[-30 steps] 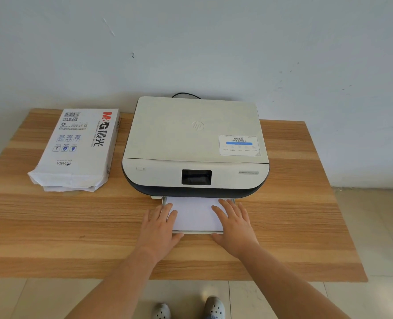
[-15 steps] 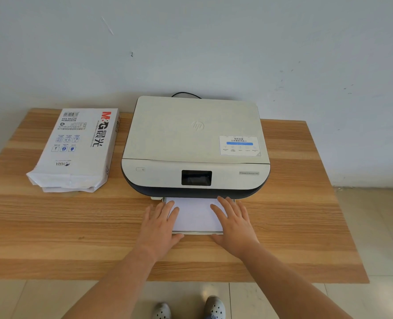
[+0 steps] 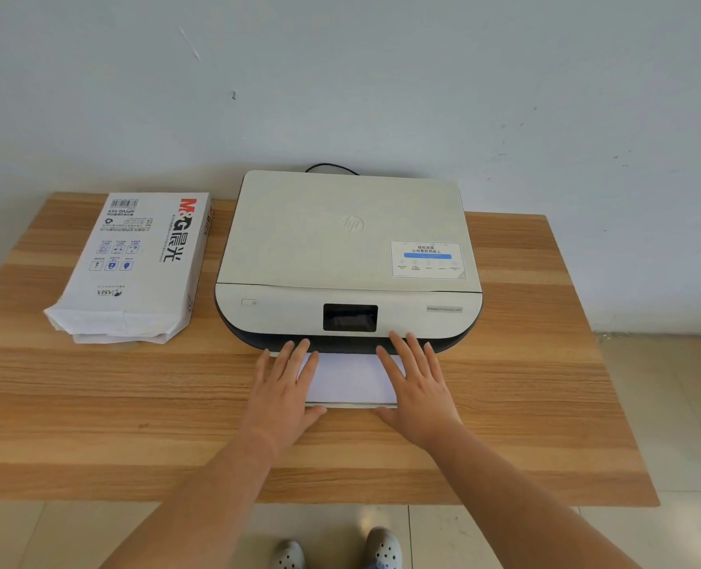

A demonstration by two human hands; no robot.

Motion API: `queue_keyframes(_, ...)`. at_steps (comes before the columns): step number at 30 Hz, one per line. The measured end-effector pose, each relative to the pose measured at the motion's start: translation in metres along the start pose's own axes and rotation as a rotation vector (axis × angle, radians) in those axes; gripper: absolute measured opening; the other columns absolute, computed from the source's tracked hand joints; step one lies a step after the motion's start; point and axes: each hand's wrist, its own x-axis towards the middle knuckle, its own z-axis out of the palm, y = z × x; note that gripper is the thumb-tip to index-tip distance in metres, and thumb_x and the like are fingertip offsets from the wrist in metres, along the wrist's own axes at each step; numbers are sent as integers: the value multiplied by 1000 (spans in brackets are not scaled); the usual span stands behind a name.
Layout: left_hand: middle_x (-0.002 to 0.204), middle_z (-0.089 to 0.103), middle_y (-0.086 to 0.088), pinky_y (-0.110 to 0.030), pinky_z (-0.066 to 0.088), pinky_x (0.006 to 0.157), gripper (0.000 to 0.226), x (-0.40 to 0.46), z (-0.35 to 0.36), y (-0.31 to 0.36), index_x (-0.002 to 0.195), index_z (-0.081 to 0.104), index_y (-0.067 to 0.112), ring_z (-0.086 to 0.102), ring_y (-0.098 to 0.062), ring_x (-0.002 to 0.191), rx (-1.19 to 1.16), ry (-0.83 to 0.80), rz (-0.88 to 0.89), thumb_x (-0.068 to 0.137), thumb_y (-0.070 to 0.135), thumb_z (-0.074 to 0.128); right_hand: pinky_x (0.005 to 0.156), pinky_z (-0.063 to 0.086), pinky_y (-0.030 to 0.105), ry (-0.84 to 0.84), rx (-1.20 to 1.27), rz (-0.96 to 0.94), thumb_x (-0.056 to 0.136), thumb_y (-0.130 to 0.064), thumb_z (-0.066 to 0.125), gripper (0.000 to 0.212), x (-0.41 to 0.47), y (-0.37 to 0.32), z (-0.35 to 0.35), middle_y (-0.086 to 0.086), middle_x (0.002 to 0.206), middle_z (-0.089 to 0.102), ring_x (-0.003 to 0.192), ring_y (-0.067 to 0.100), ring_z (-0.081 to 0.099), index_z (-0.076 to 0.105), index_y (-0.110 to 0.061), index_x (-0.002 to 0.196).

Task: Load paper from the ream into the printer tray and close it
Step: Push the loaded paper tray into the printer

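The wooden table [image 3: 546, 384] carries a printer [image 3: 349, 248] and, beside it, a paper ream [image 3: 135, 269].

A white printer [image 3: 349, 256] sits on a wooden surface [image 3: 94, 404] against a pale wall [image 3: 340, 76], its tray [image 3: 351, 404] sticking out in front with white paper [image 3: 351, 377] on it. The left hand [image 3: 285, 388] lies flat on the tray's left side, the right hand [image 3: 416, 388] flat on its right side, fingers straight and pointing at the printer. An opened ream [image 3: 135, 264] lies left of the printer, apart from it. Two shoes [image 3: 336, 552] show on the tiled floor [image 3: 669, 404] below.
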Motion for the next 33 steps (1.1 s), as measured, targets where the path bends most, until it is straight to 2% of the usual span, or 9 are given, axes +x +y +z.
queue_keyframes(6,157,19,-8,-51,5,118,84,9,-4,-1,149,23,18,11,-26,146,6,13,-3,83,61,54,115,-9,47,2,-32,-2,81,-56,61,98,8,1,-3,8,159,-15,144,27,-21,1,-23,152)
queue_keyframes(9,155,26,-9,-53,13,117,88,12,-4,-2,146,30,16,17,-26,144,2,19,-6,78,61,61,115,-8,47,4,-30,14,80,-56,63,100,11,1,-5,10,160,-11,145,28,-17,2,-22,152)
queue_keyframes(11,152,29,-9,-53,18,116,91,14,-3,-4,143,35,14,20,-26,143,-14,35,-16,73,61,67,115,-12,45,-1,-36,-3,83,-55,59,100,13,1,-6,8,159,-17,144,27,-22,-5,-22,152)
queue_keyframes(15,155,23,-10,-47,16,117,97,17,-3,-5,144,32,10,19,-27,144,-37,55,-25,71,60,69,118,-12,41,15,8,-2,85,-51,58,101,16,3,-7,5,157,-23,142,24,-27,-13,-17,149)
queue_keyframes(18,155,23,-12,-42,16,116,98,20,-4,-6,144,32,7,21,-28,144,-55,53,-36,70,59,71,115,-12,35,14,49,2,87,-50,58,100,16,4,-9,2,157,-22,142,21,-26,-10,-14,149)
queue_keyframes(21,155,21,-10,-38,14,115,96,20,-5,-6,145,30,8,19,-26,144,-79,56,-37,72,57,70,114,-9,33,35,59,2,85,-51,60,98,17,5,-11,3,160,-13,142,18,-24,-1,-13,152)
queue_keyframes(23,156,19,-9,-36,12,115,94,21,-5,-5,146,29,10,16,-26,145,-91,54,-41,75,57,68,115,-4,37,49,46,9,82,-51,63,98,18,5,-10,5,161,-3,144,21,-16,7,-11,152)
queue_keyframes(26,152,25,-10,-37,17,113,90,24,-6,-3,143,37,12,22,-28,142,-88,63,-51,73,57,70,118,4,46,60,16,0,78,-51,65,96,21,4,-10,10,158,12,146,29,1,19,-9,150)
queue_keyframes(33,142,35,-12,-39,30,110,84,29,-5,-2,137,45,12,33,-30,134,-79,129,-51,70,53,74,118,12,51,95,28,11,76,-48,67,92,26,1,-9,11,153,21,144,33,14,25,-10,148)
